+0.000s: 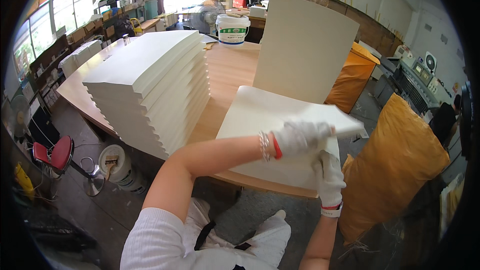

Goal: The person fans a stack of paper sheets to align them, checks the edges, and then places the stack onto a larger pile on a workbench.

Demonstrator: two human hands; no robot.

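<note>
A low pile of white paper sheets (272, 107) lies on the table in front of me, its right corner bent up. My left hand (302, 137), in a whitish glove, reaches across over the pile near the raised edge; motion smears its fingers. At the pile's near right corner is my right hand (329, 175), also gloved, its fingers curled closed; whatever they hold is hidden. A tall stack of white paper (145, 70) in offset bundles stands to the left. Behind the low pile a large pale board or sheet stack (305, 45) rises upright.
The wooden table (230, 67) carries a white lidded bucket (233, 29) at its far side. A bulging orange sack (395, 165) stands close on the right. To the left on the floor are a pail with a brush (120, 167) and a red stool (60, 152).
</note>
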